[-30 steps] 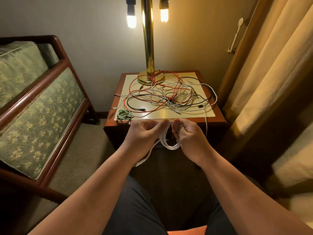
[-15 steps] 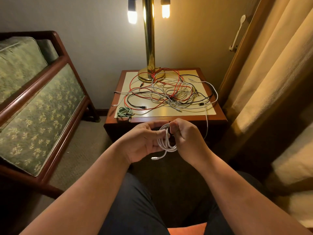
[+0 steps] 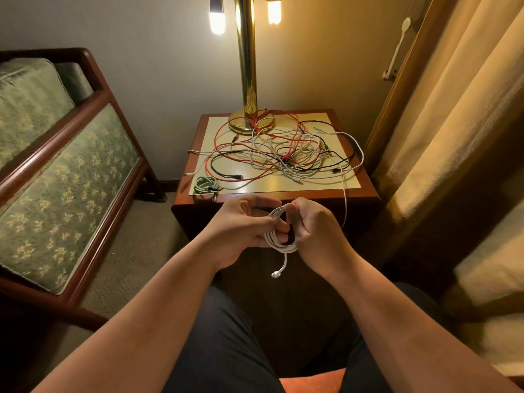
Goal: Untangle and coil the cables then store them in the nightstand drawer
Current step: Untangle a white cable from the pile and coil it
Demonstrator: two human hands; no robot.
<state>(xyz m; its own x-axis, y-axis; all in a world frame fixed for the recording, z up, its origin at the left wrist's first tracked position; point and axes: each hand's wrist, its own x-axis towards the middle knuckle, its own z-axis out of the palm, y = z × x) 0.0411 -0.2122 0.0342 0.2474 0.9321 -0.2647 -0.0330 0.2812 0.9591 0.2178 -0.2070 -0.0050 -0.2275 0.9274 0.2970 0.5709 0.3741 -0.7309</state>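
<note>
The step in hand is the coiling of one cable, and it looks nearly finished. The left hand (image 3: 243, 225) and the right hand (image 3: 314, 231) meet in front of the nightstand (image 3: 368, 199), below its front edge, with a white cable (image 3: 279, 245) wound into several loops between them. The left grip is pressed on the loops from the side, its fingers curled round the bundle. The right grip pinches the top of the coil between thumb and curled fingers. A short tail with the white plug (image 3: 275, 275) hangs free beneath the coil.

On the counter a tangle of cables (image 3: 283, 154), red, black, grey and white, lies spread in front of the brass lamp base (image 3: 246, 123) and partly round it. A green cable (image 3: 205, 184), already coiled, sits near the front left corner, apart from the tangle. One white strand (image 3: 345, 199) drops over the front edge beside the right hand; whether it belongs to the coil being held cannot be told.

As a judgement, the task is in its early part: one coil done, one almost done, most cables still knotted, and nothing stored. The drawer front is in shadow, so I cannot tell whether it is open. The next move calls for tucking or wrapping the loose tail so the loops hold, then setting the coil down without letting it spring apart.
</note>
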